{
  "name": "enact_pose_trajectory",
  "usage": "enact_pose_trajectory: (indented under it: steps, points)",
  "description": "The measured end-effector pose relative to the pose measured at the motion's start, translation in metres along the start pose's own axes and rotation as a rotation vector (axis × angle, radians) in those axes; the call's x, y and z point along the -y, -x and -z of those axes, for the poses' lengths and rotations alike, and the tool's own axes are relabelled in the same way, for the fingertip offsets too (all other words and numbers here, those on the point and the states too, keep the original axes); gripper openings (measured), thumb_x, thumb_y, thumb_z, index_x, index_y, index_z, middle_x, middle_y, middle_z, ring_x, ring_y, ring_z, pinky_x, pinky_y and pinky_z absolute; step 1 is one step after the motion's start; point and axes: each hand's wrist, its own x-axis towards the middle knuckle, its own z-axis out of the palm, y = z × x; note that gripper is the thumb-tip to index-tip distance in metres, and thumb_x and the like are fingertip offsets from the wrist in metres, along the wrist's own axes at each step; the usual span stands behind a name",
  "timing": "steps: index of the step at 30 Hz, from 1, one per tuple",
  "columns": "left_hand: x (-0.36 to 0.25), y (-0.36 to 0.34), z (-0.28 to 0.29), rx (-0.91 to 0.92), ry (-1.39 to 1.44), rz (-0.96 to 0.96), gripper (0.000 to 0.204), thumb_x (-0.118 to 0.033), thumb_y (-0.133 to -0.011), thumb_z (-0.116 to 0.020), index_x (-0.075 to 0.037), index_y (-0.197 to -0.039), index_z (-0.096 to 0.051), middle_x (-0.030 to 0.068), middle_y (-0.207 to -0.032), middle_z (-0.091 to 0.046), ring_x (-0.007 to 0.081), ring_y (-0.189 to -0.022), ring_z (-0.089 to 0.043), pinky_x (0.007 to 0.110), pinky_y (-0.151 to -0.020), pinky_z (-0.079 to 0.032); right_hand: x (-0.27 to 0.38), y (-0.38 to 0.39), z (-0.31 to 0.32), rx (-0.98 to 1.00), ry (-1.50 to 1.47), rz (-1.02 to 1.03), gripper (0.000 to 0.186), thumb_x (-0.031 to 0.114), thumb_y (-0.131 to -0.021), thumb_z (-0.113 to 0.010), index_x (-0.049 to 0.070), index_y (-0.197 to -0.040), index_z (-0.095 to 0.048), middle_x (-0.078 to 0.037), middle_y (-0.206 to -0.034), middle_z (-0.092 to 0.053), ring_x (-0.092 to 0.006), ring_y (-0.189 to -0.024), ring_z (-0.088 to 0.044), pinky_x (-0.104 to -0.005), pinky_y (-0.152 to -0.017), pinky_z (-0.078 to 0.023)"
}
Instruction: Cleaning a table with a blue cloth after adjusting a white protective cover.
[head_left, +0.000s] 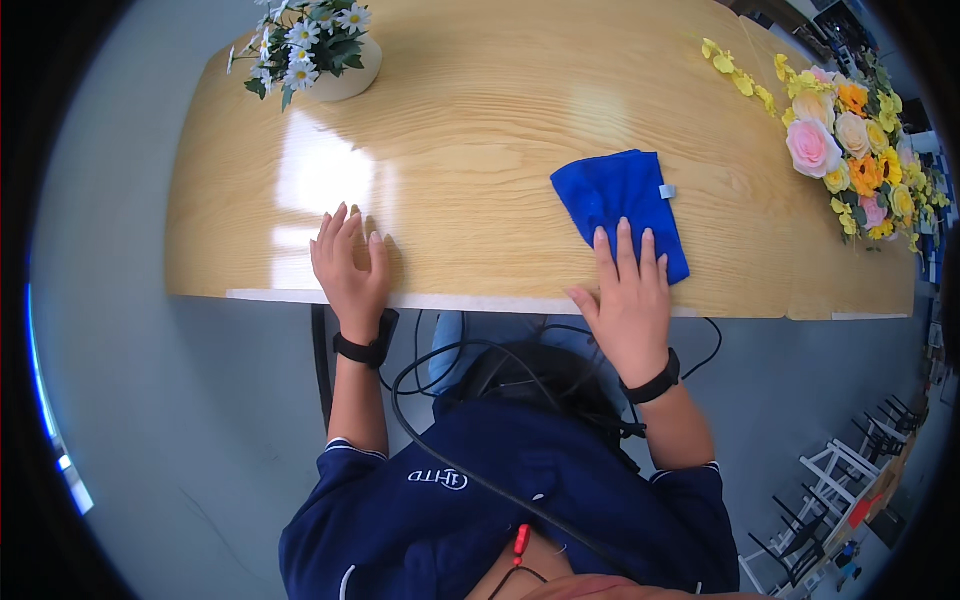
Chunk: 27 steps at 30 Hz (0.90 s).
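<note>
A folded blue cloth (620, 185) with a small white tag lies on the light wooden table (470, 120), right of centre. My right hand (630, 290) rests on the cloth's lower part, fingers stretched out and slightly apart, thumb on the wood beside it. At the near left, my left hand (350, 270) rests on or just over the table near its front edge, fingers loosely bent and apart, with nothing in it. Both wrists wear black bands.
A white pot (355, 70) of white daisies stands at the back left. A bouquet (850, 150) of pink, orange and yellow flowers lies at the right. Black cables (420, 370) hang below the front edge. Chairs (830, 480) line another table at the lower right.
</note>
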Motion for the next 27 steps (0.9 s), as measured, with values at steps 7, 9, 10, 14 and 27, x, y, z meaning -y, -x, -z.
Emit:
enact_pose_trajectory:
  steps: [7, 9, 10, 14, 27]
  points:
    - [-0.007, 0.009, 0.011, 0.101, -0.137, 0.0, 0.042, -0.022, -0.082, -0.06, -0.009, -0.121, -0.051, 0.0123, -0.137, -0.041, 0.0335, -0.131, -0.031, 0.056, -0.104, -0.02, 0.015, -0.002, 0.004, -0.041, -0.099, 0.08, 0.068, 0.045, -0.082, -0.057, 0.007, -0.135, -0.038, -0.021, -0.136, -0.039, -0.0452, -0.121, -0.038, -0.0553, -0.095, -0.035]
    - [-0.021, 0.009, 0.018, 0.259, -0.232, 0.021, 0.055, -0.027, -0.083, -0.061, -0.011, -0.132, -0.041, 0.0137, -0.144, -0.029, 0.0349, -0.134, -0.023, 0.055, -0.106, -0.017, -0.005, -0.003, -0.003, -0.12, -0.314, 0.096, 0.068, 0.042, -0.082, -0.06, 0.007, -0.136, -0.037, -0.02, -0.134, -0.041, -0.0414, -0.12, -0.041, -0.0503, -0.097, -0.036]
    - [-0.029, 0.009, 0.024, 0.257, -0.237, 0.027, 0.055, -0.027, -0.083, -0.061, -0.011, -0.132, -0.041, 0.0137, -0.144, -0.029, 0.0349, -0.134, -0.023, 0.055, -0.106, -0.017, -0.015, 0.002, -0.007, -0.186, -0.441, 0.099, 0.068, 0.038, -0.082, -0.061, 0.007, -0.136, -0.035, -0.02, -0.135, -0.04, -0.04, -0.121, -0.041, -0.0475, -0.099, -0.035]
    - [-0.071, 0.006, 0.039, 0.344, -0.084, -0.046, 0.062, -0.031, -0.081, -0.062, -0.009, -0.134, -0.038, 0.0141, -0.145, -0.028, 0.0367, -0.135, -0.021, 0.054, -0.108, -0.016, -0.061, 0.018, -0.006, -0.38, -0.331, -0.063, 0.061, 0.024, -0.085, -0.061, 0.002, -0.135, -0.035, -0.019, -0.138, -0.038, -0.0377, -0.128, -0.035, -0.0436, -0.104, -0.029]
    - [-0.207, 0.013, -0.015, 0.529, 0.11, -0.585, 0.056, -0.03, -0.081, -0.06, -0.003, -0.128, -0.044, 0.0248, -0.139, -0.03, 0.0456, -0.128, -0.029, 0.059, -0.099, -0.028, -0.172, 0.028, -0.029, -0.655, -0.164, -0.526, 0.03, 0.019, -0.089, -0.054, -0.001, -0.113, -0.056, -0.015, -0.118, -0.057, -0.0313, -0.111, -0.05, -0.0396, -0.095, -0.038]
